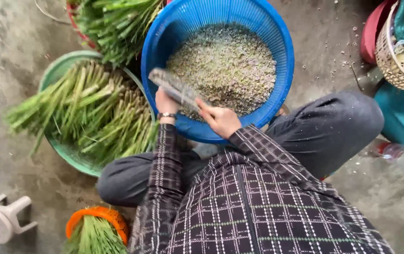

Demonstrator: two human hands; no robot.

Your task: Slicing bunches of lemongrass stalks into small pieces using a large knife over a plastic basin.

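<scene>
Gripping a blurred long grey flat blade [176, 88], right hand [222, 120] closes on its near end; left hand [165, 104], wristwatch on, sits under the middle, fingers hidden, grasp unclear. Both are over the near rim of the round blue plastic basket [277, 42] of chopped greenish bits. Left of them: green basin [65, 63] of stalks, partly cut off.

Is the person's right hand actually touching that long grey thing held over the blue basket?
Touching. The head view shows the right hand with its fingers closed on one end of the long grey bundle, above the blue basket.
</scene>
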